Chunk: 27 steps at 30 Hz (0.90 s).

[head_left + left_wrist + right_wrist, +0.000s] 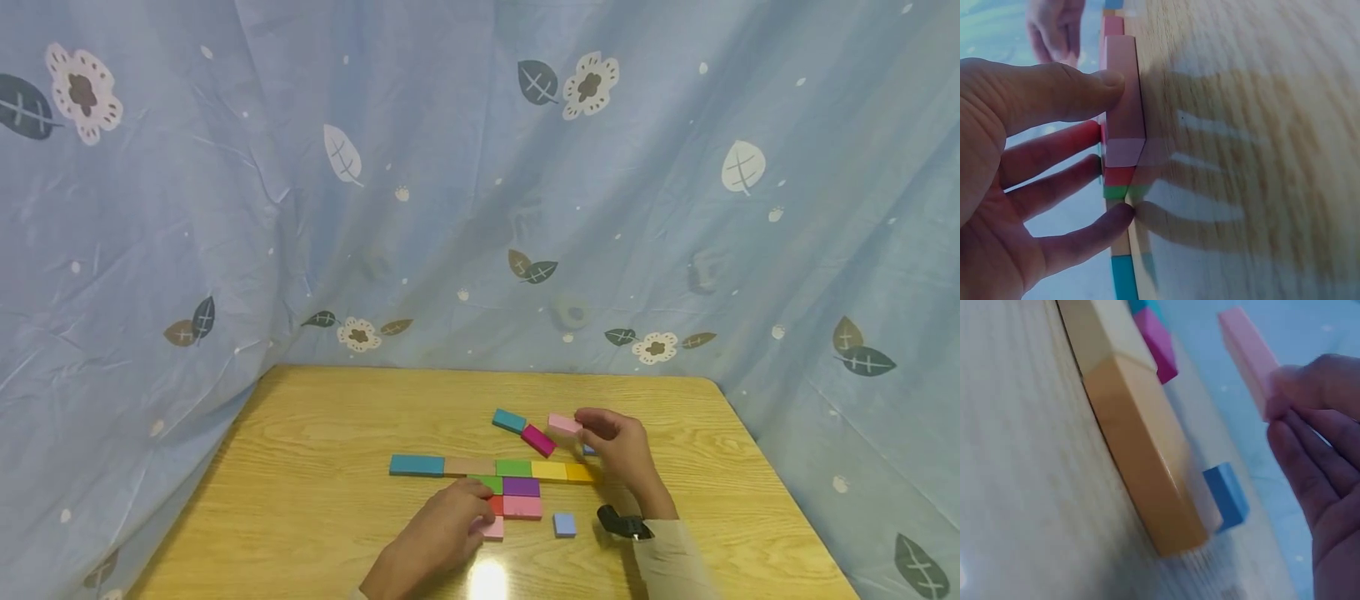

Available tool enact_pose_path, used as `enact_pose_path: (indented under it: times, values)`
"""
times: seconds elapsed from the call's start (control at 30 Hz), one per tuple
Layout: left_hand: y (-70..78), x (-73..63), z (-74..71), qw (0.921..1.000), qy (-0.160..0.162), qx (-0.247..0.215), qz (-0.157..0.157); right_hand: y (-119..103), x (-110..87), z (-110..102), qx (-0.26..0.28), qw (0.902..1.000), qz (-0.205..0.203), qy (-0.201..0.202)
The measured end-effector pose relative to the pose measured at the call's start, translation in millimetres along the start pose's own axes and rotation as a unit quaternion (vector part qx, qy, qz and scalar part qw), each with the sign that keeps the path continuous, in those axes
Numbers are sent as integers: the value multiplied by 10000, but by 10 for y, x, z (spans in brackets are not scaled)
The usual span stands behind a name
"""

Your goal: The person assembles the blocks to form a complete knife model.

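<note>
My right hand [621, 448] pinches a pink block [1249, 359] by one end between thumb and fingers, raised over the far right part of the table. Under that hand a blue block [1227, 495] shows partly, beside the orange block [1147, 456] that ends the long row. Fingers spread, my left hand [447, 523] lies over the left side of the short rows. Its thumb rests on the nearest pink block [1124, 94], and its other fingertips reach the red block [1120, 175] and the green block [491, 482], which it partly covers.
The long row runs from a teal block [416, 465] through tan, green and yellow. Purple [521, 487] and pink [522, 507] blocks sit in front of it. A light blue square [565, 525] lies apart; teal [509, 421] and magenta [538, 441] blocks lie behind the row.
</note>
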<state>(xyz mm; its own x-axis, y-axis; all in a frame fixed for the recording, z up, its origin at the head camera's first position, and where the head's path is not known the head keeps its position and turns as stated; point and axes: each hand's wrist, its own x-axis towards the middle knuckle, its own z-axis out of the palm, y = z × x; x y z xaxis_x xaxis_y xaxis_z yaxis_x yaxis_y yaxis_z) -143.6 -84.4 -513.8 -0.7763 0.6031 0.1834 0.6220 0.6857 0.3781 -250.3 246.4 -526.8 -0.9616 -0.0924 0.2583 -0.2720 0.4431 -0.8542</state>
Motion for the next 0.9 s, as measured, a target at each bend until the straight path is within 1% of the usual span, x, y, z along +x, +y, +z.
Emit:
enact_pose_path:
  times: [0.27, 0.4, 0.53, 0.6, 0.73, 0.9]
  values:
    - [3, 1, -13, 9997, -141, -71, -161, -194, -555, -72, 75, 9997, 138, -171]
    - [2, 14, -2, 9997, -197, -39, -145, -301, -801, -56, 114, 9990, 399, -174]
    - [8, 10, 6, 9998, -198, -2, -93, -382, -1003, 20, 163, 9977, 635, -146]
    - [11, 6, 4, 9998, -174, -23, -71, -409, -1075, 72, 183, 9980, 585, -178]
    - [15, 2, -5, 9998, -137, -85, -75, -443, -1166, 180, 221, 9987, 308, -350]
    - [14, 8, -5, 9993, -198, -216, -238, -439, -1188, 302, -80, 9985, -223, -503]
